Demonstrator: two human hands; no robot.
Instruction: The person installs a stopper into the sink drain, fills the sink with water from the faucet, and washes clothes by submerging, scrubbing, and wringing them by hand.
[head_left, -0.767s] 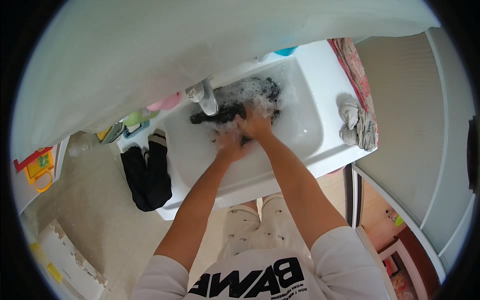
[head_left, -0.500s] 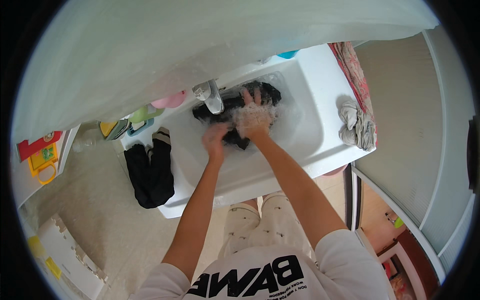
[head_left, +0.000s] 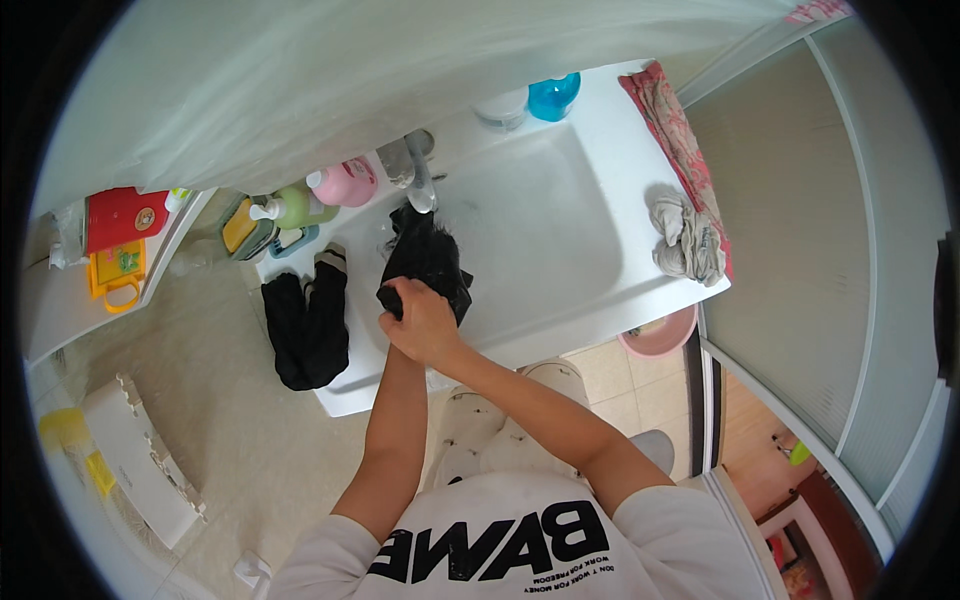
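A wet black garment (head_left: pixel 425 255), bunched up and glistening, hangs under the faucet (head_left: pixel 418 185) at the left side of the white sink (head_left: pixel 600 230). My right hand (head_left: pixel 428 325) is closed on its near end, reaching across over my left wrist. Most of my left hand (head_left: pixel 388 324) is covered by the right one at the same end of the cloth, and its fingers are hidden. A second black garment (head_left: pixel 318 335) with a grey-beige band lies folded over the sink's left ledge.
Behind the sink's left side stand a pink bottle (head_left: pixel 347 183), a green pump bottle (head_left: pixel 300 207) and a sponge holder (head_left: pixel 247 228). A blue bottle (head_left: pixel 555 97) is at the back. Grey cloths (head_left: pixel 685 240) lie on the right ledge beside a patterned red towel (head_left: pixel 675 145).
Both hands have moved left and nearer to me, bringing the black garment from the splashing water in the basin. My hands, apart before, now overlap at its near end.
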